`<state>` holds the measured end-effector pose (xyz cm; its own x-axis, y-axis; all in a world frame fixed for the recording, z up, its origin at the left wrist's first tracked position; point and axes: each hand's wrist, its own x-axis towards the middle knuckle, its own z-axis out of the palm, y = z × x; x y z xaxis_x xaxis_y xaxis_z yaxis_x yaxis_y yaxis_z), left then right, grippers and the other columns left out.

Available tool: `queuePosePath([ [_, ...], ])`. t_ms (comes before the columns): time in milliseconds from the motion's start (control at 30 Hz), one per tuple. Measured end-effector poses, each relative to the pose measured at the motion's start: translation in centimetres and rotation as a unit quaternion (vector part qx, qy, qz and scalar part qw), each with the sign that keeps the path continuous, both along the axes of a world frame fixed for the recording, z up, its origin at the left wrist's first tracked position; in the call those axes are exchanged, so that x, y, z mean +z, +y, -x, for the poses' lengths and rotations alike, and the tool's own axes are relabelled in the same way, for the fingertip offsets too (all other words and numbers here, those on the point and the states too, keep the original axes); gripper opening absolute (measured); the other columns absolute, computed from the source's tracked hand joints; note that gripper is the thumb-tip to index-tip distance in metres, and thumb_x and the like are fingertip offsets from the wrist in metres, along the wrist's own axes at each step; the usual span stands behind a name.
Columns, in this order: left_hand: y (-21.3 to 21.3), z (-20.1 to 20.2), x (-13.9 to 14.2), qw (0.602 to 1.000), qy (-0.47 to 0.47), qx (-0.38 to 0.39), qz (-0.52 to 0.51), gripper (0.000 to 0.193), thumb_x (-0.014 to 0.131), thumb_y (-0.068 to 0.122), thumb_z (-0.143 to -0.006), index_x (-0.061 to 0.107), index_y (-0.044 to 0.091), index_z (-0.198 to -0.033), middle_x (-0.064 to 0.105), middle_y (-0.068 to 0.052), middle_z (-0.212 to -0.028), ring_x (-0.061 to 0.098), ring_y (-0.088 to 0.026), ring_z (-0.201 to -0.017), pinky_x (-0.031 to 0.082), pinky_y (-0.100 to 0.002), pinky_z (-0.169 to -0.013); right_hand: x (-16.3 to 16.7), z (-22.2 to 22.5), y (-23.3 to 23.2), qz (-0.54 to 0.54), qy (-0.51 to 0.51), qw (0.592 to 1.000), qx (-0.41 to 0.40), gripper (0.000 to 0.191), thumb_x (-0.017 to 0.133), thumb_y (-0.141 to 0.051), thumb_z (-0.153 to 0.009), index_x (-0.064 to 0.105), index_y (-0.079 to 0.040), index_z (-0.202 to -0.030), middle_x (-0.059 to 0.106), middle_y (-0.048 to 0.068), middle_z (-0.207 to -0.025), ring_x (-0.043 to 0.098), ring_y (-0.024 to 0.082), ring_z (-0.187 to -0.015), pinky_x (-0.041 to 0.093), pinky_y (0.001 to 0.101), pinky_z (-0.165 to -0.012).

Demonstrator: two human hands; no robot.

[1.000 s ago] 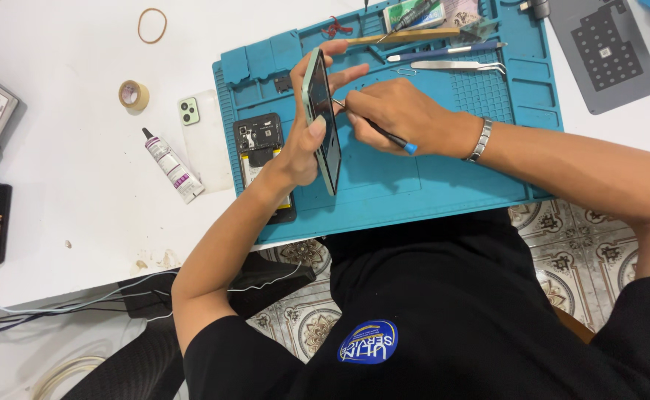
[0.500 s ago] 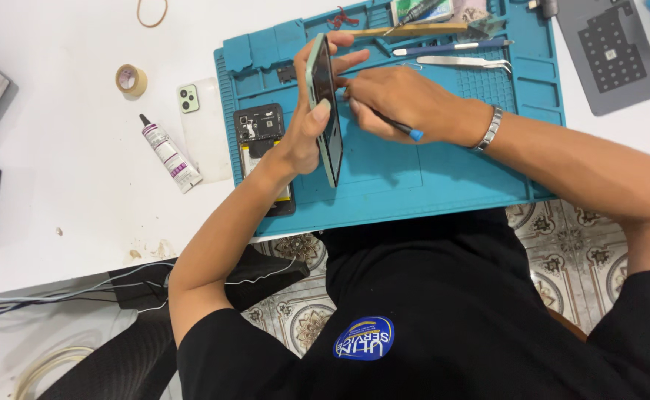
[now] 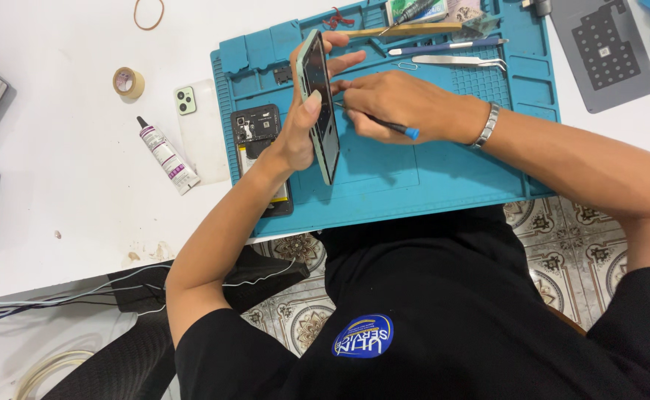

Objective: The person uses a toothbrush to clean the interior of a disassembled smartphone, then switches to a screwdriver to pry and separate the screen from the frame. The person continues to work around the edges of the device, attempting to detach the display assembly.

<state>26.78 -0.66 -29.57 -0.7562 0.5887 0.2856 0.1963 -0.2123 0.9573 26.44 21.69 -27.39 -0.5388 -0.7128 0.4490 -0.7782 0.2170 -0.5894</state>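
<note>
Phone (image 3: 320, 104) stands on its long edge over the blue mat (image 3: 443, 170), near the mat's back-left corner, its long axis running from the bench's back edge toward me, dark screen facing right. Compared with half a second ago, I see it barely shifted; my right hand (image 3: 399, 104) sits slightly lower against it. My left hand (image 3: 302, 126) clamps the phone, fingers curled over the top. The right hand pinches a thin tool (image 3: 384, 124) with a blue tip, its point touching the screen side.
</note>
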Motion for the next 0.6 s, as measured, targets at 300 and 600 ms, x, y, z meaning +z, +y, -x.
queuePosePath([
  [300,-0.11,0.02,-0.28,1.0,0.008,-0.007,-0.009,0.077,0.05,0.064,-0.105,0.017,0.018,-0.156,0.028,-0.009,-0.159,0.039,-0.03,-0.148,0.041,-0.048,-0.116,0.16,-0.35,-0.12,-0.012,-0.038,0.999,0.014,0.011,0.056,-0.003,-0.091,0.053,0.002,-0.082,0.058,0.016,-0.075,0.06,0.035,-0.064,0.049,0.0441,-0.062],
  [600,-0.16,0.06,-0.6,1.0,0.0,-0.003,-0.011,0.075,0.049,0.065,-0.105,0.019,0.018,-0.154,0.028,-0.009,-0.16,0.039,-0.029,-0.147,0.043,-0.048,-0.114,0.28,-0.31,-0.16,-0.024,-0.084,0.996,0.032,0.018,0.051,-0.009,-0.095,0.057,0.002,-0.082,0.061,0.016,-0.078,0.063,0.034,-0.068,0.052,0.0428,-0.065],
])
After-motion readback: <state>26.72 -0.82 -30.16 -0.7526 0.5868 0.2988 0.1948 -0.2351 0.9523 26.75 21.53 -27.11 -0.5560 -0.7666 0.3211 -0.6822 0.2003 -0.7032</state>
